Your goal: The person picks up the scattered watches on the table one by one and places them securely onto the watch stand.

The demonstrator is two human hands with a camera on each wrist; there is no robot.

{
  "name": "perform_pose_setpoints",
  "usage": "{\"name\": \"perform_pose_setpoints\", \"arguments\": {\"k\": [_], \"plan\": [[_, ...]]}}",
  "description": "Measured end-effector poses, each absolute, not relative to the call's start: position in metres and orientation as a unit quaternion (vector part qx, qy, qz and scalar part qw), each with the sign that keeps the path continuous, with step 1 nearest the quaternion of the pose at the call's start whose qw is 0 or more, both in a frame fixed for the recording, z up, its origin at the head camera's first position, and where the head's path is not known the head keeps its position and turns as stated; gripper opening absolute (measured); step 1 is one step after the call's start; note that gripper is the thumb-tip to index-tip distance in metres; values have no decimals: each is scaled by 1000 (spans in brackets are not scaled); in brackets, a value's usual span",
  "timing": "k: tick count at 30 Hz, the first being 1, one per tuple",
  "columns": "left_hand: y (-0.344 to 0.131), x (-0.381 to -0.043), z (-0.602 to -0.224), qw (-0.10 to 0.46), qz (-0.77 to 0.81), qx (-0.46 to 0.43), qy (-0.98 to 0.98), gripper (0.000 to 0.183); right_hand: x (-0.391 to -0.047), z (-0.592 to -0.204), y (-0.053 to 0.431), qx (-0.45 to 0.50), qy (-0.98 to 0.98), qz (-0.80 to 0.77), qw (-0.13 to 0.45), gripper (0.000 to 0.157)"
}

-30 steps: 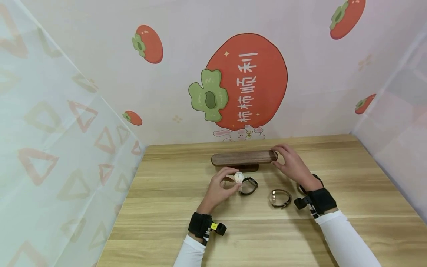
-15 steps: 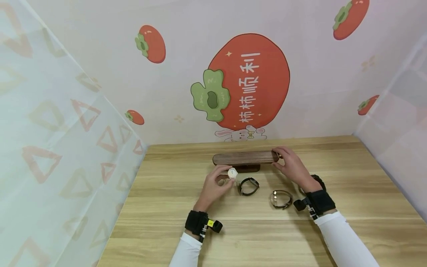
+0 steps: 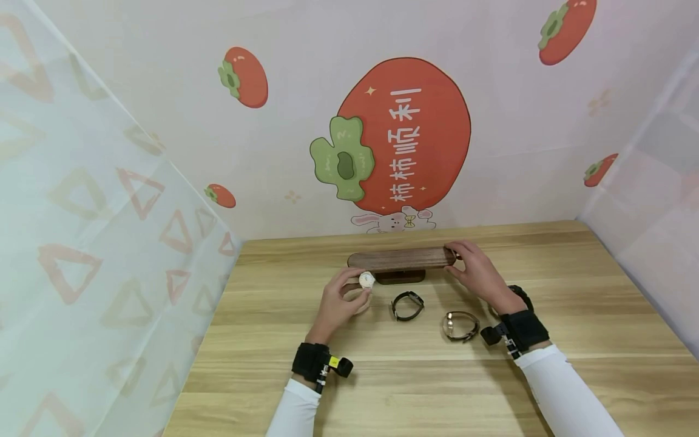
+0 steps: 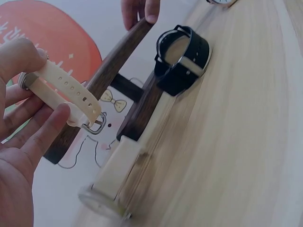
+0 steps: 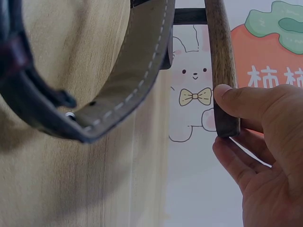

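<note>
My left hand [image 3: 334,308] pinches a cream-strapped wristwatch [image 3: 366,280] with a round white dial, near the left end of a dark wooden watch stand [image 3: 398,260]. In the left wrist view its buckled strap [image 4: 71,90] forms a loop and overlaps the stand's bar [image 4: 106,71]. The right hand [image 3: 480,273] grips the bar's right end; thumb and fingers [image 5: 233,161] lie on either side of it in the right wrist view. A second pale-strapped watch [image 4: 111,182] lies on the table below my left hand, mostly hidden from the head camera.
A black watch [image 3: 408,306] stands in front of the stand's base [image 3: 401,277]. Right of it sits a brown-strapped watch [image 3: 461,326]. Another dark watch [image 3: 520,295] is partly hidden behind my right wrist. The patterned back wall [image 3: 295,152] rises just behind the stand.
My left hand has moved left with the cream watch, away from the black watch and toward the bar's left end. The right hand keeps its grip on the stand.
</note>
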State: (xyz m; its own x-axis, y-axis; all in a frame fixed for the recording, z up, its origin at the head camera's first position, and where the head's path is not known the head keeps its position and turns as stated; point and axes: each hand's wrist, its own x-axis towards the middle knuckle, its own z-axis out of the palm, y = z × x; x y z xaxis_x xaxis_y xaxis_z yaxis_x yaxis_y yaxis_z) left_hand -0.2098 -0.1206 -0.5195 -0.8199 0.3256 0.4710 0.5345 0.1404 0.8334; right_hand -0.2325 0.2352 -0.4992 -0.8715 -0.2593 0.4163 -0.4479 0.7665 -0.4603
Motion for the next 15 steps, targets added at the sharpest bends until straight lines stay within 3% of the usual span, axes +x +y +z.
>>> {"name": "perform_pose_setpoints", "arguments": {"k": [15], "plan": [[-143, -216, -521, 130, -600, -243, -751, 43, -230, -498, 234, 189, -926, 280, 167, 52]]}}
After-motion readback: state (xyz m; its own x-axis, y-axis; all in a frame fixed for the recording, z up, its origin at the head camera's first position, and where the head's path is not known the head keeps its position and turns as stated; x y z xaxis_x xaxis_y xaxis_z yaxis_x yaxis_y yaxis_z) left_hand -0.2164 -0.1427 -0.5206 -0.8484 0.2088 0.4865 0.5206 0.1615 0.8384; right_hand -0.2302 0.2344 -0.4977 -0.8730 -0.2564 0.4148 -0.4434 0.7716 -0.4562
